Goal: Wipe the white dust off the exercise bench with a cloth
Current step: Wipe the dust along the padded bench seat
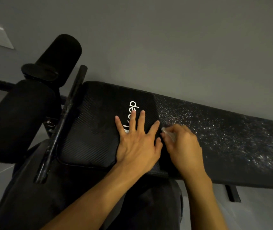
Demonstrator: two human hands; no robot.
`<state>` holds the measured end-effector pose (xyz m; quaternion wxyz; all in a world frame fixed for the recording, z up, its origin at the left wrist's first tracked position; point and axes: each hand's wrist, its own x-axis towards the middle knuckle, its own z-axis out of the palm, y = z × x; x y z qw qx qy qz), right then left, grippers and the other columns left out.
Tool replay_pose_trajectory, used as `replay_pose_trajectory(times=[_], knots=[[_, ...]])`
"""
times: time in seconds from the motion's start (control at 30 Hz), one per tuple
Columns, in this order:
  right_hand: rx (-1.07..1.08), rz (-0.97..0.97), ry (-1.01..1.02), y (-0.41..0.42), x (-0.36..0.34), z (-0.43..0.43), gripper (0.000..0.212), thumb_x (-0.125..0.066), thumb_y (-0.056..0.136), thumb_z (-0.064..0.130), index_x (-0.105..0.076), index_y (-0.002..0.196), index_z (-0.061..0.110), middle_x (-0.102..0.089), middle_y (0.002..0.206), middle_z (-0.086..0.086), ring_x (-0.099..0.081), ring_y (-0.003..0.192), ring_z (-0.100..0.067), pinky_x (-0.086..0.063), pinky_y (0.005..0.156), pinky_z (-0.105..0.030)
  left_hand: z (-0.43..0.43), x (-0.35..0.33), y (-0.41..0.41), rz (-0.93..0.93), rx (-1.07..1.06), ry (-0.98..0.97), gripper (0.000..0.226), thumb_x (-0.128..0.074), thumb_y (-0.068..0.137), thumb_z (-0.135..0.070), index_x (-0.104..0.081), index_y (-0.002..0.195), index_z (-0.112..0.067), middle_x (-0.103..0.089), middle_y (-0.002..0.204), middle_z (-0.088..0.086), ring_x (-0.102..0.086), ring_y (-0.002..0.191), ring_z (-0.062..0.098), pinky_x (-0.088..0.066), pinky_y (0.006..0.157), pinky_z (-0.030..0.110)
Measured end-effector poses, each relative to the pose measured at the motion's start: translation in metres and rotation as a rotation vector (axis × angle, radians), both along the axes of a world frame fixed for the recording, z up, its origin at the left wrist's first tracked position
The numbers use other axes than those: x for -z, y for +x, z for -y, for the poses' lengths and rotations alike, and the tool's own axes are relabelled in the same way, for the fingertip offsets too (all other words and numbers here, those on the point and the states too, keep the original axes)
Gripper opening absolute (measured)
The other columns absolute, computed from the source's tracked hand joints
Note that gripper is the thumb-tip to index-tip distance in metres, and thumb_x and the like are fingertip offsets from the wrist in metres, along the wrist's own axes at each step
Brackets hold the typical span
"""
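Grey wall (165,39) backs the exercise bench (91,127), white dust (232,138) across its right stretch. Left hand (137,140) presses flat, fingers spread, on the clean pad. Right hand (183,146) bunches a small cloth (169,132) at the dust's edge, and so small a wad may scatter it floorward.

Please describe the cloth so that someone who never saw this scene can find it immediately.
Find the long black exercise bench against the grey wall. Where its clean pad meets the white dust, the right hand pinches the cloth. It is pale and crumpled, unlike the flat white logo partly under the left hand.
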<state>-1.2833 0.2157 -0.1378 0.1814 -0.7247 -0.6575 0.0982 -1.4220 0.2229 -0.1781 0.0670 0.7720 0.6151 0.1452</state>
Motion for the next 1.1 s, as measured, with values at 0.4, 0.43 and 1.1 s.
replay_pose_trajectory(times=[0.4, 0.43, 1.1], knots=[[-0.058, 0.028, -0.032, 0.002, -0.003, -0.033, 0.02, -0.063, 0.095, 0.037, -0.067, 0.11, 0.024, -0.064, 0.11, 0.0, -0.065, 0.094, -0.024, -0.056, 0.075, -0.044, 0.0, 0.002, 0.0, -0.018, 0.015, 0.011, 0.067, -0.02, 0.097, -0.054, -0.03, 0.159, -0.031, -0.017, 0.17, 0.02, -0.007, 0.157, 0.043, 0.0, 0.113, 0.079], [-0.064, 0.004, -0.047, 0.004, -0.004, -0.024, 0.018, -0.064, 0.094, 0.038, -0.068, 0.108, 0.027, -0.065, 0.107, 0.003, -0.065, 0.094, -0.021, -0.056, 0.075, -0.044, 0.0, 0.002, 0.0, -0.018, 0.011, 0.012, 0.068, -0.021, 0.097, -0.054, -0.03, 0.159, -0.03, -0.017, 0.17, 0.02, -0.007, 0.157, 0.043, 0.0, 0.113, 0.079], [0.064, 0.105, 0.068, -0.022, 0.002, -0.068, 0.025, -0.057, 0.099, 0.036, -0.065, 0.115, 0.018, -0.06, 0.114, -0.005, -0.063, 0.094, -0.03, -0.044, 0.071, -0.037, 0.0, 0.002, 0.0, -0.022, 0.001, -0.006, 0.071, -0.03, 0.098, -0.054, -0.028, 0.161, -0.021, -0.016, 0.169, 0.021, -0.007, 0.157, 0.044, 0.001, 0.113, 0.079]])
